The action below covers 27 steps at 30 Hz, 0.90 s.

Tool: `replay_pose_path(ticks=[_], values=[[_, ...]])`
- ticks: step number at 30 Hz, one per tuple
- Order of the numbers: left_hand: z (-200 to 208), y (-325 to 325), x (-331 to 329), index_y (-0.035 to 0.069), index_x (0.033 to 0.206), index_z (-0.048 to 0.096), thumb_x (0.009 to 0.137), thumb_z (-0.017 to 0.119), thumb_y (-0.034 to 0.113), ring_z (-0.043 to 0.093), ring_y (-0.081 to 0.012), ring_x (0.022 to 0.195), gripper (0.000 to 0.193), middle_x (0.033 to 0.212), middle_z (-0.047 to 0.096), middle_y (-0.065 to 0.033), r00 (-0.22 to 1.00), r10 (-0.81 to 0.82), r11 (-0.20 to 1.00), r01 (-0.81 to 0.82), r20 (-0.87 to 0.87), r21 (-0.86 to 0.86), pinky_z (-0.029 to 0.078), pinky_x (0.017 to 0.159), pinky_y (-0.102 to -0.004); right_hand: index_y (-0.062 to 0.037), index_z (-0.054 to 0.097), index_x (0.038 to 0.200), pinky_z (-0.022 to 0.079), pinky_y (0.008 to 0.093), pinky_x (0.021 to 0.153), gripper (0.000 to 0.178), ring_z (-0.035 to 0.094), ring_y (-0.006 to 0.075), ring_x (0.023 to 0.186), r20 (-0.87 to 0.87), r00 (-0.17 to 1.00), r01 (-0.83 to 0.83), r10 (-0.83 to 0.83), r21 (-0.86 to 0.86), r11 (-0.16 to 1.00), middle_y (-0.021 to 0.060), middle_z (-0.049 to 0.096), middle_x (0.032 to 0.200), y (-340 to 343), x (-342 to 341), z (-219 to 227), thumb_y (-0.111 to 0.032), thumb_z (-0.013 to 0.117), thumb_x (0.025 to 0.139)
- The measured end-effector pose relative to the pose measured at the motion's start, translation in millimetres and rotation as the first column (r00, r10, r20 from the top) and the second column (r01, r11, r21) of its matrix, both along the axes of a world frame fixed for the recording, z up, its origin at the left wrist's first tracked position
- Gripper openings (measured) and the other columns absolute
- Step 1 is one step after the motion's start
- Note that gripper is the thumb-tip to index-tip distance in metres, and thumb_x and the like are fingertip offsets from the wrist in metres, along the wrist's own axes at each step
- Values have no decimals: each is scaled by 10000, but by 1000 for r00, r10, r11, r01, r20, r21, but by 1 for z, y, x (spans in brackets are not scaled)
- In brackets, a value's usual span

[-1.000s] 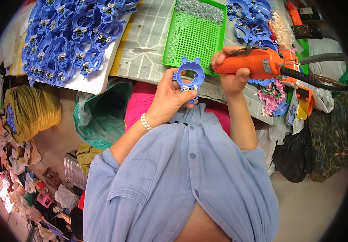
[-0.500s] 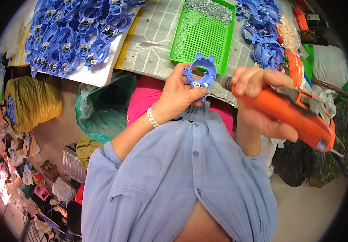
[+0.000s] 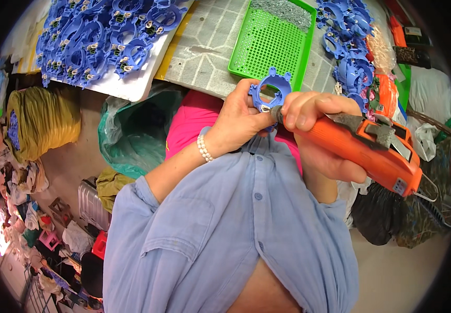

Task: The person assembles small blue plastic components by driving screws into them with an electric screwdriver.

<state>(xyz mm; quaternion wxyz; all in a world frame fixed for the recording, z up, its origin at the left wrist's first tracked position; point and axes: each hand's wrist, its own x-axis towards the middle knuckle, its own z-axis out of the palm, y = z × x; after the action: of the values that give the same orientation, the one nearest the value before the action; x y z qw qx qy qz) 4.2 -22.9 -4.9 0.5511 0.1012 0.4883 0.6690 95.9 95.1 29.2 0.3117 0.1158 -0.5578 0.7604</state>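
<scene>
My left hand [image 3: 241, 115] grips a blue plastic ring-shaped part [image 3: 271, 89] by its near left side, above my lap at the table's front edge. Small tabs stick out around the ring, and a white piece sits on its near side. Wrapped around an orange electric screwdriver [image 3: 358, 148] is my right hand [image 3: 322, 130]. The tool points left, and its dark tip meets the near side of the ring beside the white piece. The exact contact point is partly hidden by my fingers.
A green perforated tray [image 3: 234, 60] holding many small silvery screws [image 3: 288, 13] lies on the grey table [image 3: 199, 57]. Similar blue parts [image 3: 82, 47] cover a white board [image 3: 137, 93] at left; more [image 3: 353, 73] are piled at right. A green plastic bag [image 3: 131, 141] stands below the table.
The orange screwdriver has moved left, and its tip now reaches the blue ring near the white piece. The view has shifted slightly; my left hand keeps its hold.
</scene>
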Motion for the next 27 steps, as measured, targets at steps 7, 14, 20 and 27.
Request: replay_pose_path(ticks=[7, 14, 20, 27], values=[[-5, 1, 8, 42, 1059, 421, 769, 713, 17, 575, -78, 607, 413, 815, 583, -33, 994, 87, 996, -88, -59, -14, 463, 449, -217, -27, 500, 1155, 425, 386, 695, 909, 538, 220, 710, -19, 1000, -13, 15, 56, 998, 72, 562, 825, -2, -3, -6, -793, 546, 669], [-11, -6, 5, 45, 1047, 426, 751, 735, 39, 566, -75, 607, 428, 788, 575, -25, 994, 108, 994, -108, -13, 13, 458, 469, -221, 4, 500, 1135, 460, 398, 705, 872, 560, 253, 741, -36, 999, 7, -7, -10, 1000, 115, 572, 848, -11, -6, -6, -721, 624, 666], [-22, -39, -16, 46, 1184, 390, 749, 682, -9, 609, -118, 702, 527, 916, 600, -80, 992, 91, 996, -90, -83, 10, 520, 533, -260, -23, 465, 1224, 411, 383, 669, 939, 527, 220, 722, -77, 996, -45, 48, 40, 998, 70, 555, 844, 2, -7, 15, -782, 551, 678], [-64, -123, -35, 43, 1207, 381, 717, 684, -33, 608, -132, 770, 581, 1048, 513, -80, 922, 335, 926, -360, -194, -113, 513, 530, -262, -20, 489, 1205, 393, 385, 702, 933, 513, 213, 710, 44, 997, 61, -61, -10, 998, 65, 536, 799, 10, -6, 1, -800, 501, 695]])
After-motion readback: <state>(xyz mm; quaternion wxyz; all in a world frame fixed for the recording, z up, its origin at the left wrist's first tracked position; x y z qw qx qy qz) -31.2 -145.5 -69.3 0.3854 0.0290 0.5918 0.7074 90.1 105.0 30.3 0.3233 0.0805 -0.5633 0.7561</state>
